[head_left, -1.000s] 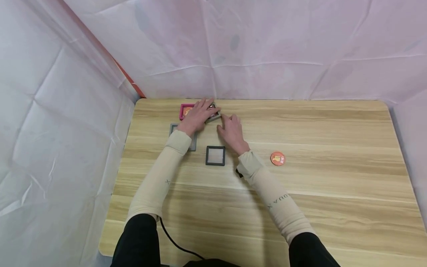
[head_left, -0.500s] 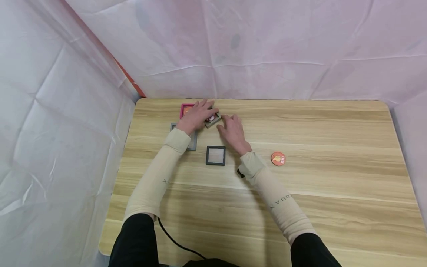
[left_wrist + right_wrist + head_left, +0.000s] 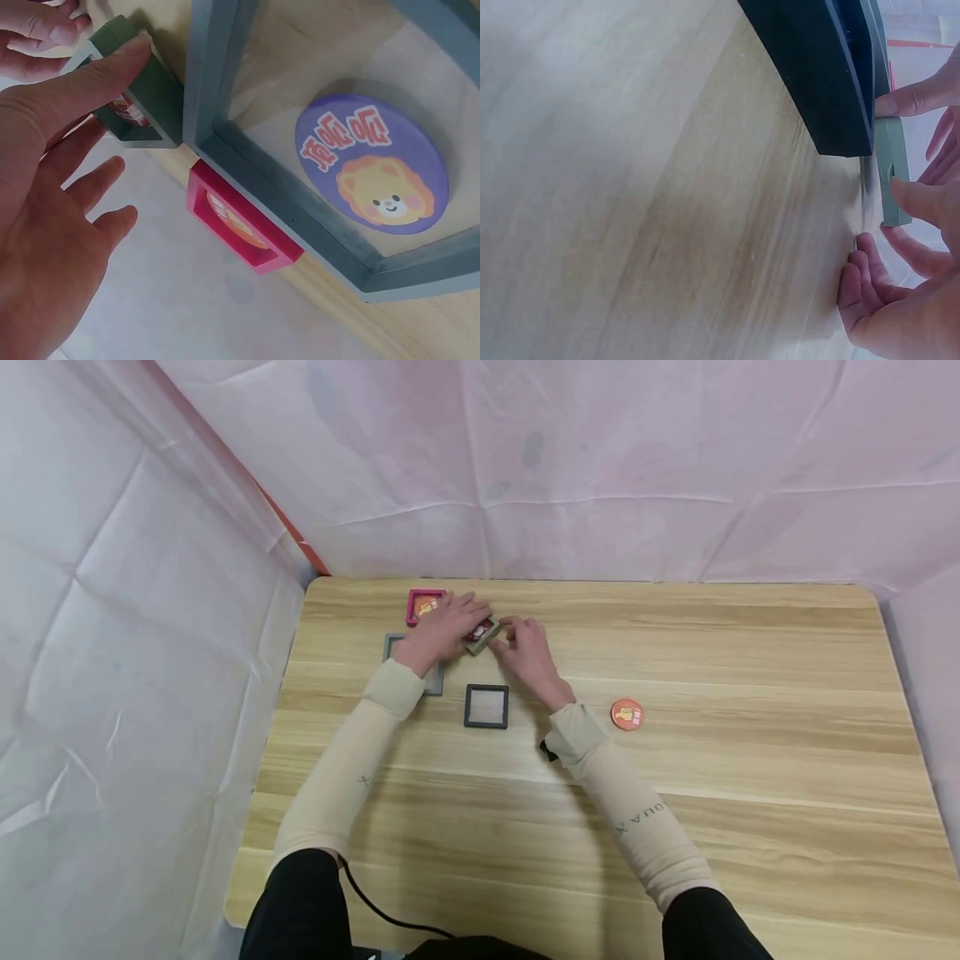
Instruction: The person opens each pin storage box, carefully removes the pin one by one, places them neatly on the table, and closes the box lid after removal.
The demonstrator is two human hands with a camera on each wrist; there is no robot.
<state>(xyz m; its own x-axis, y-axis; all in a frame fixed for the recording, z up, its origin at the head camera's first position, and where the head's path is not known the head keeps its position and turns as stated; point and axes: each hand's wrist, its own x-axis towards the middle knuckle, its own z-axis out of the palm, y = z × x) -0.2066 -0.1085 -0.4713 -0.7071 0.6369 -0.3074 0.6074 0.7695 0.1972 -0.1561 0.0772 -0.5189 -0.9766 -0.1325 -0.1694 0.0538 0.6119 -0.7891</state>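
Observation:
A small grey-green square frame [image 3: 482,635] with a red-and-white picture inside sits between the two hands near the table's back edge. My left hand [image 3: 442,631] grips it from the left; in the left wrist view, the thumb lies across the frame [image 3: 154,94] and a finger is behind it. My right hand [image 3: 531,653] pinches its right corner. The right wrist view has the right thumb on the side wall of the frame [image 3: 894,165]. Beneath the left wrist lies a larger grey frame [image 3: 434,682], partly hidden, with a purple lion badge [image 3: 375,165] inside.
Beyond the left hand is a pink frame [image 3: 413,610] with an orange badge in it. A dark square frame [image 3: 486,725] lies nearer the person, between the forearms. To the right of the right wrist lies a round orange badge [image 3: 627,714]. White sheets hang behind and left of the table.
The grey-green frame has come slightly toward the person and turned. Both hands shifted a little with it, and the right fingers have closed on its corner. More of the pink frame shows.

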